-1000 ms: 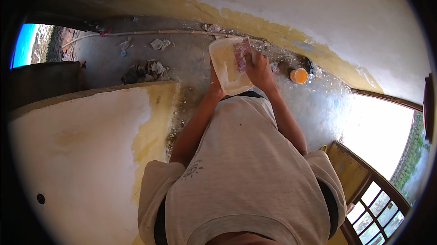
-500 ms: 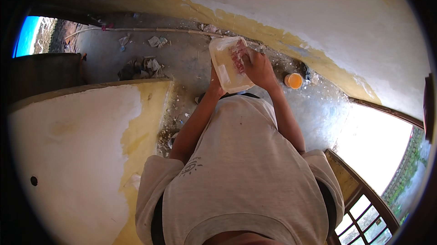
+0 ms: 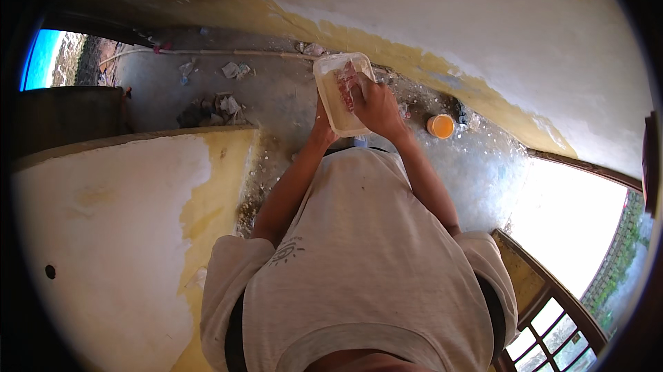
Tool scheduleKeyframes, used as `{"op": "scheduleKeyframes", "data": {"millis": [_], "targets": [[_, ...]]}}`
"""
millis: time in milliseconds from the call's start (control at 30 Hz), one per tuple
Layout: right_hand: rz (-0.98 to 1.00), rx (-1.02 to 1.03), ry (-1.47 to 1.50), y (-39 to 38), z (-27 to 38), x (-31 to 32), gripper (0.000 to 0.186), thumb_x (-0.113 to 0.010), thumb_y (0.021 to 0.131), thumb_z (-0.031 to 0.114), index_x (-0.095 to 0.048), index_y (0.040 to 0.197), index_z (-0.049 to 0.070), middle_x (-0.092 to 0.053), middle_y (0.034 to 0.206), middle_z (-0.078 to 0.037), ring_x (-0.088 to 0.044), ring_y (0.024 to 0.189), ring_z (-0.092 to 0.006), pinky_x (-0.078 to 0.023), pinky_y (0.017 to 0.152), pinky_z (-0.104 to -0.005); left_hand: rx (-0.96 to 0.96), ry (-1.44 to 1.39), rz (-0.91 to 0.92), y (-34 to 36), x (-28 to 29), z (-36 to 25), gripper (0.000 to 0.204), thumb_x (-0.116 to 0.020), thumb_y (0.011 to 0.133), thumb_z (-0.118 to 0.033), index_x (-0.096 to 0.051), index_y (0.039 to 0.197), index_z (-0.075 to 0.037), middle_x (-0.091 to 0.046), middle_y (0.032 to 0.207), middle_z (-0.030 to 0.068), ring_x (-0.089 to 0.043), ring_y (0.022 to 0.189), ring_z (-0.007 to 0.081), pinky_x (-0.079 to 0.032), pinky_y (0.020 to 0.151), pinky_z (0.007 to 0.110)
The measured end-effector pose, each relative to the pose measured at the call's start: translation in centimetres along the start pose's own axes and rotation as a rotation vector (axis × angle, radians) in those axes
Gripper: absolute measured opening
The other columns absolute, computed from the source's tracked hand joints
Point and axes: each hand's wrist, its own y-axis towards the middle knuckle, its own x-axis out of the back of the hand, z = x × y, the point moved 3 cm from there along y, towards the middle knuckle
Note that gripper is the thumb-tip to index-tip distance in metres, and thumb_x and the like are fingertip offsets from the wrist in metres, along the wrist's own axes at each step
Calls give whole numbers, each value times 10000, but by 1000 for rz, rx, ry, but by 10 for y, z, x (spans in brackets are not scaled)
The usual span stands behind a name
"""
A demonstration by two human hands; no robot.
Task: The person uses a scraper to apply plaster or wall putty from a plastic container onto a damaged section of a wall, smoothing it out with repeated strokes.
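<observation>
A pale, see-through plastic tub [image 3: 329, 86], roughly rectangular with rounded corners, is held up in front of my body. My left hand [image 3: 322, 126] grips its left side from below, with most of the fingers hidden behind the tub. Over the tub's right side, my right hand [image 3: 378, 106] is closed on a flat red scraper [image 3: 344, 84] with pale smears on it. The scraper lies inside the tub, slanting along its length. What the tub contains is hard to make out beyond a pale, yellowish layer.
An orange-filled bucket [image 3: 440, 126] stands on the floor to the right, by the peeling wall [image 3: 442, 61]. A long pole [image 3: 228, 52] and crumpled scraps [image 3: 236, 69] lie at the far left. A half-scraped low wall [image 3: 138, 199] is at left, a bright doorway [image 3: 573, 199] at right.
The tub and both hands have shifted slightly left in the view. My right hand has moved the red scraper a little left within the tub; both grips stay the same.
</observation>
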Motion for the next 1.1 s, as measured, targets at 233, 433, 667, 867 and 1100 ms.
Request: {"op": "scheduleKeyframes", "data": {"millis": [233, 433, 667, 867, 1100], "targets": [[-8, -39, -21, 8, 1, 17, 236, -534, 955, 172, -633, 1044, -24, -647, 852, -303, -620, 836, -516, -500, 725, -557, 122, -252, 28, 3, -4, 8, 604, -328, 1051, -560, -431, 1487, -155, -559, 1416, 68, -581, 1265, 249, -519, 1036, 443], [83, -9, -113, 9, -7, 15, 227, -548, 952, 163, -621, 1055, -25, -648, 834, -308, -621, 824, -516, -501, 720, -569, 48, -210, 14, 0, -7, 3, 602, -350, 1050, -554, -429, 1490, -150, -565, 1415, 72, -581, 1265, 253, -520, 1034, 441], [85, 22, -127, 15, 2, 10, 202, -538, 958, 149, -632, 1045, -8, -656, 794, -277, -629, 796, -506, -513, 700, -545, 12, -231, 35, 6, -4, -2, 604, -356, 1048, -555, -431, 1489, -148, -556, 1426, 76, -573, 1275, 257, -514, 1043, 467], [79, 126, -161, 10, 14, -6, 207, -546, 947, 141, -612, 1052, -24, -644, 727, -281, -639, 727, -502, -517, 659, -553, 19, -268, -29, 11, 3, -4, 568, -341, 1064, -485, -418, 1494, -123, -545, 1431, 104, -563, 1287, 281, -510, 1052, 483], [98, 143, -203, 11, 28, -4, 288, -559, 938, 145, -585, 1167, -28, -644, 702, -287, -642, 664, -487, -525, 640, -565, -26, -267, -25, 6, -6, -10, 546, -327, 1069, -488, -407, 1507, -171, -521, 1461, 88, -554, 1297, 269, -478, 1089, 461]]}}
